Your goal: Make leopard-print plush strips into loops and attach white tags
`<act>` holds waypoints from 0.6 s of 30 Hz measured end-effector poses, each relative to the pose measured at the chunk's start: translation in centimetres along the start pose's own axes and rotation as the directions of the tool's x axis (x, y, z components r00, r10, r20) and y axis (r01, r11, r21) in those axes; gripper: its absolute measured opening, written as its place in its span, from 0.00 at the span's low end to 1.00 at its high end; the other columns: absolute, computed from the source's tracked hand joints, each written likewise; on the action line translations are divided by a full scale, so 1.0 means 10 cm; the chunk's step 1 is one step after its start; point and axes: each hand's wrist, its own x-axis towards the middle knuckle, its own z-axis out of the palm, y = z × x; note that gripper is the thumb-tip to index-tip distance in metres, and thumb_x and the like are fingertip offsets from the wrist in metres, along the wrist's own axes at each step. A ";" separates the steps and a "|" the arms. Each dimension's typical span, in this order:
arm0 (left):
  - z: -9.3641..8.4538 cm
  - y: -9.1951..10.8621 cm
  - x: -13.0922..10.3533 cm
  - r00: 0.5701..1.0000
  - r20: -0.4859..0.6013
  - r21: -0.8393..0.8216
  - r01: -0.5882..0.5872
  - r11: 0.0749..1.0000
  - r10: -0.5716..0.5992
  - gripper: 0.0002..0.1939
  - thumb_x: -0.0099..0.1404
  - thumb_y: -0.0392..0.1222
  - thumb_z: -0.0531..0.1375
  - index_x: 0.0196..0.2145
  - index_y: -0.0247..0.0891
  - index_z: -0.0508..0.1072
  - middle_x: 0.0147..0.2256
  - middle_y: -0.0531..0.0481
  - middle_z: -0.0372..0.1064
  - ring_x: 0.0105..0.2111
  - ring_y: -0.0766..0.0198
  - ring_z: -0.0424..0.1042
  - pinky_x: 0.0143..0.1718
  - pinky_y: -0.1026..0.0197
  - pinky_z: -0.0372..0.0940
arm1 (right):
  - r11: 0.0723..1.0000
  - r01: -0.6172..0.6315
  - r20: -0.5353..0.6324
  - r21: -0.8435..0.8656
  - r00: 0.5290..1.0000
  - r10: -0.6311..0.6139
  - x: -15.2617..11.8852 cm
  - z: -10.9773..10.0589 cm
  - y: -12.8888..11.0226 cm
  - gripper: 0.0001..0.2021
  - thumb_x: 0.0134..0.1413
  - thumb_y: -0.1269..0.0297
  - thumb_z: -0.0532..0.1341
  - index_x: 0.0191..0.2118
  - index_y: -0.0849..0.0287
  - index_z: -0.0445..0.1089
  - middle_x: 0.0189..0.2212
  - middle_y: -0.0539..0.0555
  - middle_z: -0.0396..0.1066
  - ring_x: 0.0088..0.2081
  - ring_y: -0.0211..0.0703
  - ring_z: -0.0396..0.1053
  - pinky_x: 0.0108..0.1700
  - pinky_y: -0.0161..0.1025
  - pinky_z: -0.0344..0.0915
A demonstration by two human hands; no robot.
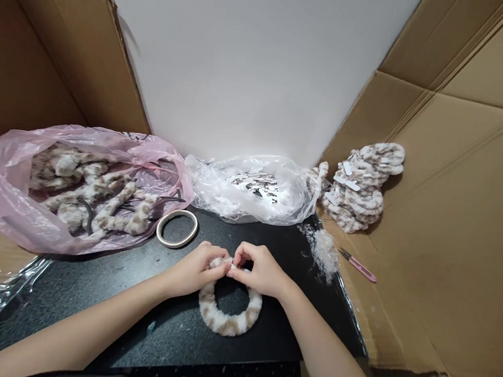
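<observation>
A fluffy white and brown ring (228,324) lies on the black table, its top edge pinched between my two hands. From the left, my left hand (198,268) grips the ring with thumb and fingers. Opposite it, my right hand (261,270) has thumb and index finger pressed together at the same spot, nearly touching the left fingertips. The place where both sets of fingertips meet is mostly covered. Just above and left of my left hand sits a roll of tape (177,228), flat on the table.
A pink plastic bag (7,199) of fluffy pieces is at the left. A clear bag (295,202) of small white pieces lies at the back. Stacked fluffy rings (357,205), loose white fluff (323,250) and a pink-handled tool (362,268) are at the right. Cardboard walls (463,223) stand around.
</observation>
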 end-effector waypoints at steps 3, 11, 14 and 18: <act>0.03 0.00 0.01 0.999 0.046 0.027 0.006 1.000 -0.007 0.19 0.67 0.49 0.51 0.24 0.36 0.69 0.22 0.53 0.65 0.28 0.63 0.61 0.35 0.62 0.57 | 0.999 0.003 0.112 -0.049 0.994 0.003 -0.02 -0.03 -0.03 0.07 0.49 0.70 0.63 0.33 0.58 0.63 0.26 0.46 0.67 0.28 0.35 0.66 0.32 0.31 0.61; 0.01 -0.13 0.02 0.963 -0.256 -0.238 0.026 0.971 -0.089 0.19 0.68 0.52 0.48 0.49 0.40 0.68 0.46 0.46 0.71 0.48 0.55 0.68 0.51 0.57 0.62 | 0.995 0.033 -0.123 -0.093 0.991 -0.045 -0.01 -0.03 -0.06 0.09 0.46 0.71 0.62 0.31 0.56 0.58 0.24 0.44 0.61 0.26 0.34 0.60 0.29 0.31 0.56; 0.01 -0.31 0.04 0.925 -0.357 -0.226 0.045 0.973 -0.126 0.21 0.67 0.56 0.47 0.48 0.42 0.68 0.44 0.47 0.71 0.48 0.53 0.69 0.52 0.54 0.64 | 0.998 0.048 -0.282 0.041 0.959 -0.034 0.05 -0.07 -0.05 0.10 0.46 0.67 0.61 0.30 0.55 0.55 0.23 0.44 0.59 0.24 0.34 0.59 0.29 0.32 0.58; 0.08 -0.47 0.07 0.903 -0.404 -0.187 0.075 0.980 -0.146 0.23 0.65 0.59 0.48 0.46 0.43 0.70 0.45 0.48 0.72 0.48 0.51 0.70 0.52 0.51 0.66 | 0.973 0.133 -0.587 -0.190 0.778 -0.221 0.16 -0.78 -0.30 0.10 0.49 0.64 0.59 0.28 0.54 0.53 0.23 0.45 0.56 0.24 0.36 0.58 0.28 0.34 0.59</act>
